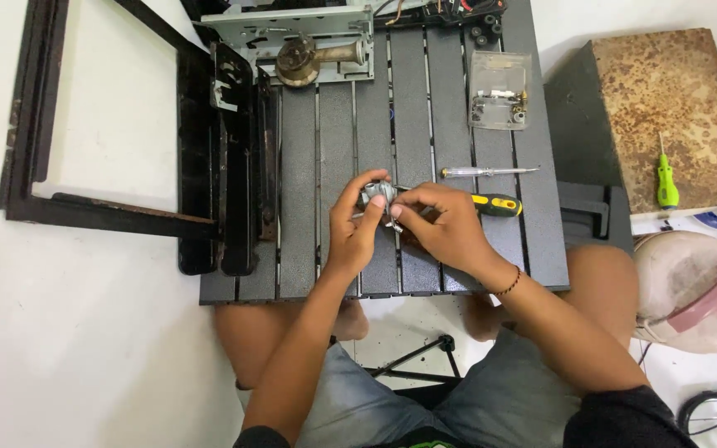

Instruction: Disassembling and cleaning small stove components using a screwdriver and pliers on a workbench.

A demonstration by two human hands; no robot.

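Grey metal part (pixel 378 197) sits pinched between your left hand (pixel 357 228) and right hand (pixel 446 226) — both grips closed on it — above the slatted counter (pixel 296 207).

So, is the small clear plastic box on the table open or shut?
Cannot tell for certain. The clear box lies flat on the slatted table, small metal parts showing through it, but the view is too small to show whether a lid is on.

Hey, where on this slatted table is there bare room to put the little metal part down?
Bare slats lie in front of the left hand, between the black frame and the hands. More lie mid-table, below the metal mechanism. Crowded: the right side, with the clear plastic box, slim screwdriver and yellow-handled screwdriver by the right hand.
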